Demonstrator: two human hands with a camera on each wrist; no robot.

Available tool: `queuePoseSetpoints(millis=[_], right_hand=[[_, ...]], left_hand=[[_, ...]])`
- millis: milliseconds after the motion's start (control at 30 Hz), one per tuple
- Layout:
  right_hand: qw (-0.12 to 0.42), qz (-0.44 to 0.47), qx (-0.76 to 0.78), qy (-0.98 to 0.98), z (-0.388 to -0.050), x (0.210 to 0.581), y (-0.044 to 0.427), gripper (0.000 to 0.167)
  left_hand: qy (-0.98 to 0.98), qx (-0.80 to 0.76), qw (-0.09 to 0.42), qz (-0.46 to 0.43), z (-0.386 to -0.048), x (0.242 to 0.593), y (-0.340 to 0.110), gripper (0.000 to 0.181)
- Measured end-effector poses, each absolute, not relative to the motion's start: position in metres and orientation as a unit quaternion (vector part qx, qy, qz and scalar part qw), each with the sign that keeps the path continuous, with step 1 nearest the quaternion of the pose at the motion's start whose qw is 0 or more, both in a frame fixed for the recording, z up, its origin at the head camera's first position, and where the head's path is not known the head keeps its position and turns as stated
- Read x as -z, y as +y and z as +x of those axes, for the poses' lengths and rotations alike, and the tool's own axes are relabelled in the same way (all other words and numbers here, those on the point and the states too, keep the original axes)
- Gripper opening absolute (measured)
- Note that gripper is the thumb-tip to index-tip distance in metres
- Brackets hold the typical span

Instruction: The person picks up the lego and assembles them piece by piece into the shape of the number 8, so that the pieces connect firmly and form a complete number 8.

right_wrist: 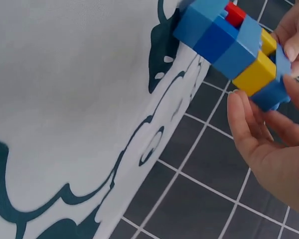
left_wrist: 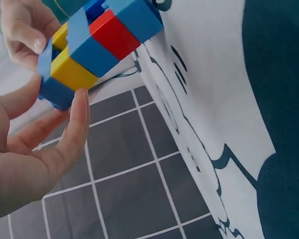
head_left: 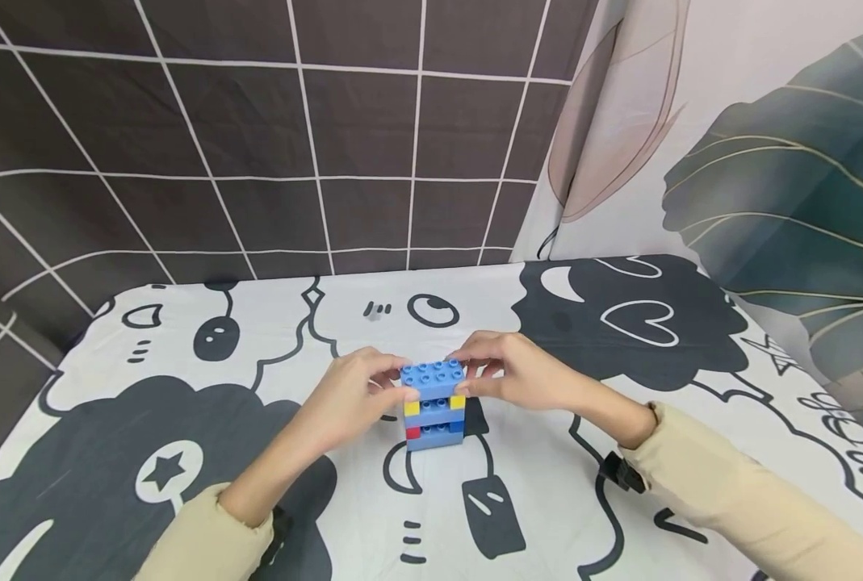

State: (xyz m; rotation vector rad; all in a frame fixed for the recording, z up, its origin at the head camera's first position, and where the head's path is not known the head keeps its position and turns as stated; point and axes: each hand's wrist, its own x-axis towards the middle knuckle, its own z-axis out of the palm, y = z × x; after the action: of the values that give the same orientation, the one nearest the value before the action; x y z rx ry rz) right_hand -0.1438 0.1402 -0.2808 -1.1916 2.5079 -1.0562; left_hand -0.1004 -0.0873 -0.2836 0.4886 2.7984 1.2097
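Note:
A tower of toy building bricks stands on the patterned cloth, with a blue eight-stud brick (head_left: 433, 379) on top. My left hand (head_left: 349, 397) pinches the left end of this brick between thumb and fingers; my right hand (head_left: 513, 371) pinches the right end. Beneath it sit a left yellow brick (head_left: 412, 408) and a right yellow brick (head_left: 458, 401), resting on a middle blue brick (head_left: 433, 414). Lower down, a red brick (left_wrist: 114, 35) and a dark blue brick (right_wrist: 217, 40) separate the middle brick from the bottom blue brick (head_left: 434, 439).
The white cloth (head_left: 547, 484) with dark cartoon shapes covers the surface around the tower. Behind it rises a dark hanging with a white grid (head_left: 358, 121). A leaf-patterned curtain (head_left: 787, 186) hangs at the right.

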Motion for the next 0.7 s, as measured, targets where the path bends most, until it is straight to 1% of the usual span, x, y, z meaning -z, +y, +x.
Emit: queuePoseSetpoints(millis=[100, 233, 400, 533, 700], right_hand=[[0.091, -0.364, 0.372, 0.849, -0.148, 0.282, 0.137, 0.035], [0.112, -0.302, 0.402, 0.857, -0.153, 0.284, 0.135, 0.034], [0.18, -0.244, 0.447, 0.841, -0.159, 0.291, 0.135, 0.04], [0.225, -0.237, 0.447, 0.833, -0.162, 0.299, 0.137, 0.046], [0.242, -0.264, 0.446, 0.82, -0.164, 0.308, 0.14, 0.046]], left_hand=[[0.912, -0.385, 0.025, 0.138, -0.108, 0.285, -0.086, 0.036], [0.911, -0.396, 0.035, 0.109, -0.118, 0.292, -0.085, 0.038], [0.894, -0.432, 0.081, 0.088, -0.13, 0.301, -0.086, 0.04], [0.883, -0.446, 0.114, 0.088, -0.134, 0.308, -0.084, 0.041], [0.888, -0.43, 0.131, 0.092, -0.136, 0.315, -0.081, 0.043]])
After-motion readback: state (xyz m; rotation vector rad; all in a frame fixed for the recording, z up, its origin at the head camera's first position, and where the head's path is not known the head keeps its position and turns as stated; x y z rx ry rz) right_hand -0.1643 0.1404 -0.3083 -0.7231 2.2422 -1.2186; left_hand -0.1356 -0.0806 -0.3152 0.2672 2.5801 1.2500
